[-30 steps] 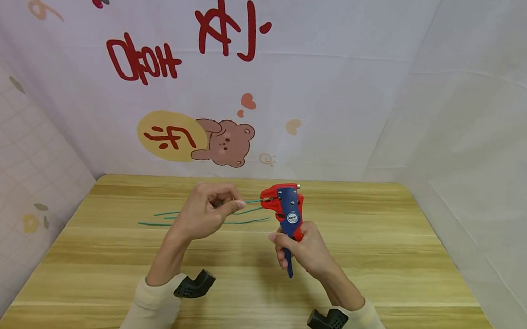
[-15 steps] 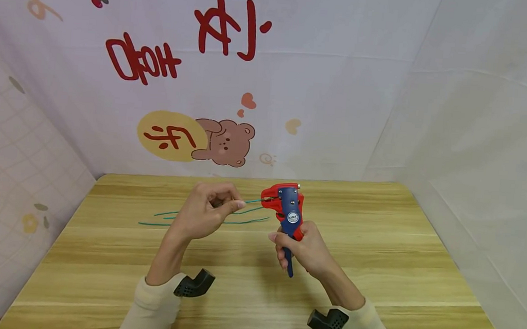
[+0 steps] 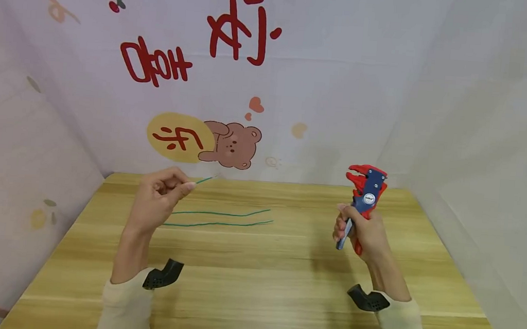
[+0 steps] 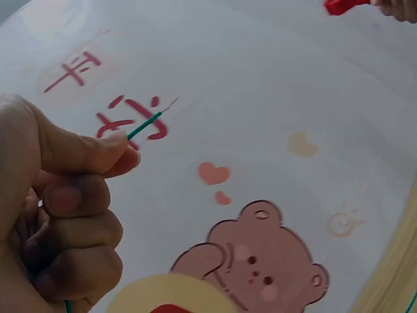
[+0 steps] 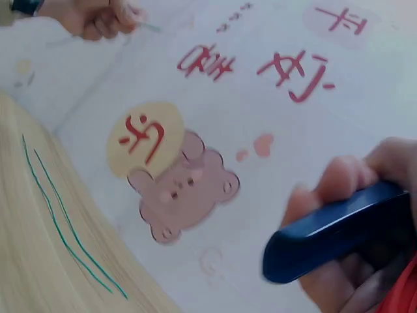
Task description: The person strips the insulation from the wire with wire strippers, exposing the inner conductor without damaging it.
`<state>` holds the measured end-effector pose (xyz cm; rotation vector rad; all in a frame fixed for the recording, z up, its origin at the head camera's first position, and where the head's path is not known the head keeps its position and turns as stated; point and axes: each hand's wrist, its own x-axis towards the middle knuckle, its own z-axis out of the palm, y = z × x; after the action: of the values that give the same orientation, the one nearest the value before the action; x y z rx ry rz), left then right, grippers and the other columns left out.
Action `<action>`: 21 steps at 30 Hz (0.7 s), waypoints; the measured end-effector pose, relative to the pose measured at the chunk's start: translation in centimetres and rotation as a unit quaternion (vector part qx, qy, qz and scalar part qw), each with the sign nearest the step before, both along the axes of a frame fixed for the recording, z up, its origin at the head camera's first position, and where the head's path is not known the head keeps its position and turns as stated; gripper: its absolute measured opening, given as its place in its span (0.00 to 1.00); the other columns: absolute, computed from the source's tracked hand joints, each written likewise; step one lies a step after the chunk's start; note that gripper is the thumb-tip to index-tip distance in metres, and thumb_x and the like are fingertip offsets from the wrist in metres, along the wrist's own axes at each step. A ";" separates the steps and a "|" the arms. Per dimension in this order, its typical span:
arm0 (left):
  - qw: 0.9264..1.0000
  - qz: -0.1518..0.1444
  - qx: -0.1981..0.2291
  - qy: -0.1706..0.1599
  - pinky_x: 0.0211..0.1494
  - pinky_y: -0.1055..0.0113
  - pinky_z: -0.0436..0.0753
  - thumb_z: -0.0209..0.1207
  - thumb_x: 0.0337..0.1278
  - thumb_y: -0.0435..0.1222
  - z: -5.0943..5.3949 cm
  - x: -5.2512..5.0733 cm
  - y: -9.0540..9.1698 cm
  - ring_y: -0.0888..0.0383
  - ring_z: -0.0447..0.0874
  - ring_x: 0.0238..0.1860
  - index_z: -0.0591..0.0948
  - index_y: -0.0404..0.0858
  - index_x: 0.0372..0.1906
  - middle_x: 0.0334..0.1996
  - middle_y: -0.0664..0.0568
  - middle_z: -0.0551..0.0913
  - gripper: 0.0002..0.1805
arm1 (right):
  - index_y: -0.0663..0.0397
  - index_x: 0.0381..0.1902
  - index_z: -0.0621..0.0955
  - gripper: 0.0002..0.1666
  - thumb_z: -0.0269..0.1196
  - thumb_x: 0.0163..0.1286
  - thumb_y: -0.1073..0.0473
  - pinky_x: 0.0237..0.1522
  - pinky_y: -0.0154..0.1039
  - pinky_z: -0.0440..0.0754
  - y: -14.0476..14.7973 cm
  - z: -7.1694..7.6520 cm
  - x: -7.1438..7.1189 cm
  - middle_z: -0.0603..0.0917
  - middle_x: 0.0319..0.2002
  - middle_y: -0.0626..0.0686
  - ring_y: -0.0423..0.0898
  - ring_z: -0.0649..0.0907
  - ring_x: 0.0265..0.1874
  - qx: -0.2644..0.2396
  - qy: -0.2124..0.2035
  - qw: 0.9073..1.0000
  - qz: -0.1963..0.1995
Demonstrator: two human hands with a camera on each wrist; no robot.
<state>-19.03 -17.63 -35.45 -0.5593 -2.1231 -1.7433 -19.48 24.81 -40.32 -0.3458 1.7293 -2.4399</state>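
Observation:
Between thumb and index finger, my left hand (image 3: 156, 200) pinches a thin green wire (image 3: 204, 180), held up above the table's left half. Its tip shows a short bare metal end in the left wrist view, where the green wire (image 4: 144, 126) points up and right. My right hand (image 3: 369, 235) grips a red and blue wire stripper (image 3: 369, 188) upright over the right side. The stripper's red jaws point left, with no wire seen in them. In the right wrist view its dark blue handle (image 5: 332, 231) crosses my fingers.
Two more green wires lie side by side on the wooden table, a far wire (image 3: 222, 213) and a near wire (image 3: 221, 224). A white printed cloth (image 3: 334, 87) hangs behind the table and along its sides.
The green wire was in the stripper's jaws and is now out, its end bare. My left hand has moved left and up with it. My right hand has moved right with the stripper.

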 end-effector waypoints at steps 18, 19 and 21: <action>0.991 -0.061 -0.096 -0.070 0.22 0.67 0.64 0.62 0.70 0.32 -0.7 -0.6 2.6 0.64 0.57 0.15 0.84 0.39 0.34 0.14 0.58 0.66 0.06 | 0.70 0.47 0.73 0.16 0.60 0.78 0.59 0.39 0.51 0.90 -1.4 -1.1 0.1 0.85 0.30 0.54 0.49 0.89 0.27 0.152 0.024 0.985 0.073; 0.990 -0.064 -0.100 -0.073 0.22 0.67 0.64 0.62 0.70 0.33 -0.7 -0.7 2.7 0.64 0.57 0.15 0.84 0.39 0.34 0.14 0.58 0.67 0.06 | 0.69 0.47 0.73 0.15 0.59 0.79 0.59 0.39 0.51 0.90 -1.3 -1.1 0.1 0.85 0.30 0.54 0.49 0.89 0.28 0.149 0.025 0.986 0.077; 0.988 -0.069 -0.108 -0.082 0.22 0.68 0.65 0.62 0.70 0.34 -0.7 -0.7 2.8 0.64 0.59 0.16 0.85 0.40 0.35 0.15 0.58 0.67 0.06 | 0.67 0.47 0.74 0.12 0.58 0.79 0.60 0.39 0.52 0.90 -1.2 -1.3 0.1 0.84 0.31 0.54 0.49 0.90 0.28 0.137 0.025 0.986 0.086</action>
<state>-19.71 -14.86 -36.14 -0.6547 -2.4623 -1.6941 -19.39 23.62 -41.59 -0.5013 1.9354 -2.0580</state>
